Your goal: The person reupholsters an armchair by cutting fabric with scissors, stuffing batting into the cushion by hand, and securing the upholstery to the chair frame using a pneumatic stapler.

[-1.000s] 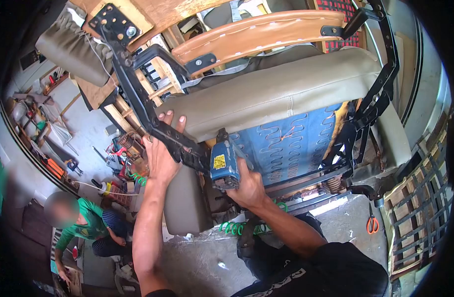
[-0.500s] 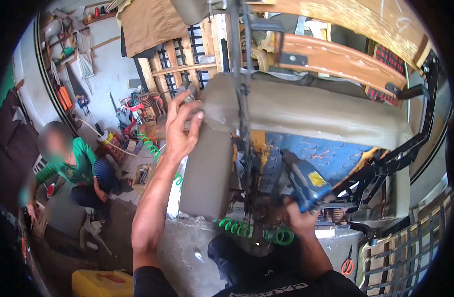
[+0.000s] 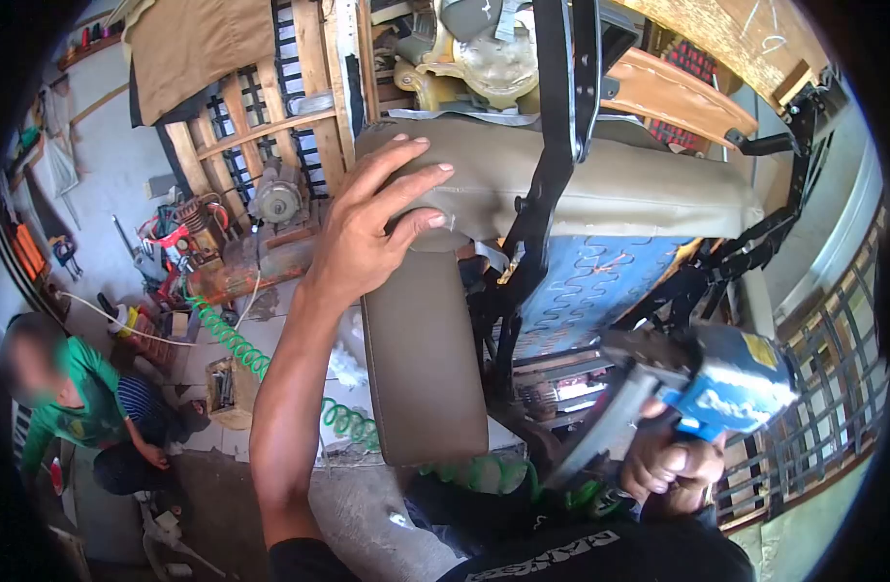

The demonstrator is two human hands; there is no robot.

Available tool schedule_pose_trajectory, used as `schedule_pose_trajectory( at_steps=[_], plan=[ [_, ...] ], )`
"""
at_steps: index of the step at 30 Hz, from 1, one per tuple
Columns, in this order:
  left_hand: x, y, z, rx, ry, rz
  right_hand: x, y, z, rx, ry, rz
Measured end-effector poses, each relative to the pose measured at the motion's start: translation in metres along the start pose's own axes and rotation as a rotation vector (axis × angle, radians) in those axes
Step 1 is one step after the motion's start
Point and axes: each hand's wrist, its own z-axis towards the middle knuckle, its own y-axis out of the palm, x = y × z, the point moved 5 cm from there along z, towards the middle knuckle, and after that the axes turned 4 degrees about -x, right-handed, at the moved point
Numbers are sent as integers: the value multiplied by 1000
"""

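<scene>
My left hand (image 3: 367, 228) rests with spread fingers on the grey-brown cover of a long upholstered seat part (image 3: 610, 184), near its left end. Below my left wrist, a narrower padded piece in the same cover (image 3: 421, 359) stands upright. In my right hand (image 3: 673, 466) is a blue pneumatic staple gun (image 3: 741, 383), gripped by its handle and held at the lower right, apart from the upholstery. Blue backing with zigzag springs (image 3: 581, 291) shows beneath the long part. A black metal bracket (image 3: 552, 145) crosses in front of it.
A coiled green air hose (image 3: 227, 335) runs across the floor to an air compressor (image 3: 261, 267). At left crouches a person in green (image 3: 86, 388), near a wooden box (image 3: 234, 388). A webbed frame (image 3: 813, 446) leans at right; an orange-brown panel (image 3: 683, 97) lies behind.
My view has shifted to the right. The staple gun has moved right, away from the sprung backing. My left hand has come farther onto the cover, with its fingers more stretched.
</scene>
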Motion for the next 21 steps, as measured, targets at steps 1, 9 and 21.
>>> schedule_pose_trajectory(
  at_steps=[1,9,21],
  plan=[
    [2,-1,-3,21,31,41,2,8,8,19,2,-14],
    [5,-11,-12,5,46,8,14,26,24,209,101,-131],
    [52,26,-18,-20,253,467,-7,-3,-13,308,-59,-87]
  ],
)
